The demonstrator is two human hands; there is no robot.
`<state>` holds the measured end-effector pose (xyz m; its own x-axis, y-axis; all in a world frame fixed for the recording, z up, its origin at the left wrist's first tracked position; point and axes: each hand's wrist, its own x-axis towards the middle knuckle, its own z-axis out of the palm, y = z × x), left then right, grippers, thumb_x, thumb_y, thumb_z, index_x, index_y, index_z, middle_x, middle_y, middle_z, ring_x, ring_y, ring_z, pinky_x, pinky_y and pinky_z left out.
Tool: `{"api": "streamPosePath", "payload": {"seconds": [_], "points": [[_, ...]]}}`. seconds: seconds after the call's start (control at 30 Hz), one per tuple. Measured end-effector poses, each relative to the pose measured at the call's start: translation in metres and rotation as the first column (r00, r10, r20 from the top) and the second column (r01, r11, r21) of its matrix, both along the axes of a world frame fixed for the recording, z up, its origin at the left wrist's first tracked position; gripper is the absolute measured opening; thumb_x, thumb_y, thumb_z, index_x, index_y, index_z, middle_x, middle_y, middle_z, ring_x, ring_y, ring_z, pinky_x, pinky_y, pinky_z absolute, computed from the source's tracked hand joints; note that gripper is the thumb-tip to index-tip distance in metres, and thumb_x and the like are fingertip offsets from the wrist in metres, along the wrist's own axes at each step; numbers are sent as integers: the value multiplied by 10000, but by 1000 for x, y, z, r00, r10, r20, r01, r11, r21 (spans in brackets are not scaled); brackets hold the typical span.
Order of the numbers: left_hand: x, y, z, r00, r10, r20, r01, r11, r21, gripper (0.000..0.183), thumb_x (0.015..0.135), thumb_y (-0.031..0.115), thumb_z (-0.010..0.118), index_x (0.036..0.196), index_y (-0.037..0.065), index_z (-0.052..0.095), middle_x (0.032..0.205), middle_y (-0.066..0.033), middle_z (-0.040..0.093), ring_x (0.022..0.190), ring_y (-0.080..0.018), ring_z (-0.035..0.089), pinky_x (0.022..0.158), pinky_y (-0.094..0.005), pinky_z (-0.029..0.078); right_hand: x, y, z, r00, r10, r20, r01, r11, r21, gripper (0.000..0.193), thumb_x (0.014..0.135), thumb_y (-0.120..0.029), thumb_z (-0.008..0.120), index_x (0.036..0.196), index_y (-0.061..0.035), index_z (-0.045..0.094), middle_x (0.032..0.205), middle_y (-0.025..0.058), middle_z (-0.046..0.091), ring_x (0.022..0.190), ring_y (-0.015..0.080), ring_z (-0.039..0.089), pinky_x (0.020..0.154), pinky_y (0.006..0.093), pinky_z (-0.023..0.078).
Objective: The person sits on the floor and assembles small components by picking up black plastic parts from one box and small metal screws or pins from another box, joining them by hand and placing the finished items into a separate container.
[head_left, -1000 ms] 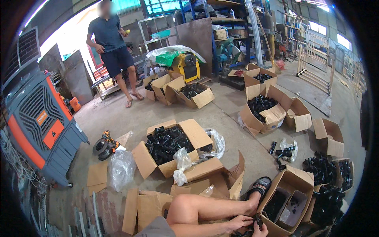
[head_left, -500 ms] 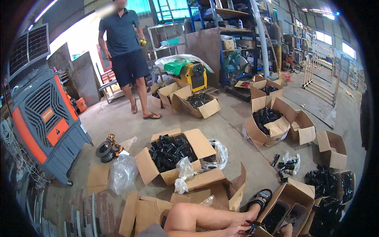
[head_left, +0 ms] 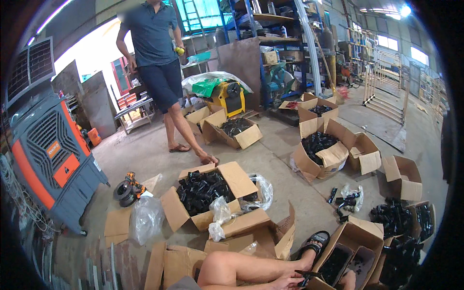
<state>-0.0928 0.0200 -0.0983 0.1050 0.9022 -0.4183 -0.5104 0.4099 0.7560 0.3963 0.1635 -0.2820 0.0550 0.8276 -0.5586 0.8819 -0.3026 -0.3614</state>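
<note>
Apparently the work is midway: the left hand (head_left: 288, 281) grips one black part (head_left: 306, 277) just beside the near-left corner of the cardboard box (head_left: 372, 227), while the right hand (head_left: 348, 280) is at the near end of the tray (head_left: 366, 252) inside, its grip partly hidden, so I cannot tell whether it is closed. Many loose black pieces (head_left: 200, 194) remain in the open carton (head_left: 239, 180) on the floor (head_left: 282, 191), glossy, hard-looking and stubby against dull brown card.

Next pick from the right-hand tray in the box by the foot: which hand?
Right, I'd say: the right hand is at that tray, while the left hand, farther away, grips a black part.
</note>
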Motion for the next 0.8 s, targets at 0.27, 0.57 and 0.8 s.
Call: {"api": "streamPosePath", "payload": {"seconds": [0.27, 0.57, 0.8], "points": [[53, -9, 4, 982, -186, 39, 185, 982, 26, 350, 978, 215, 637, 1267, 24, 585, 1149, -34, 643, 1020, -117, 593, 881, -288, 502, -97, -77, 173, 978, -118, -172, 205, 699, 685, 195, 904, -150, 624, 1053, -33, 669, 930, 161, 697, 840, 311, 646, 768, 434, 518], [85, 0, 3, 977, -211, 25, 210, 977, 46, 339, 973, 206, 643, 1254, 23, 589, 1145, -34, 643, 1018, -119, 592, 878, -288, 500, -190, -171, 233, 698, -66, -713, 545, 695, 469, 217, 1005, -169, 587, 1149, -8, 611, 936, 98, 655, 849, 180, 592, 769, 337, 488], [90, -2, -2, 983, -181, -8, 182, 983, 39, 331, 969, 199, 647, 1244, 22, 592, 1142, -34, 644, 1017, -120, 591, 876, -288, 498, -286, -194, 224, 637, -178, -750, 681, 586, 439, 191, 951, -125, 643, 1062, 29, 647, 909, 134, 679, 828, 221, 609, 770, 357, 499]]}}
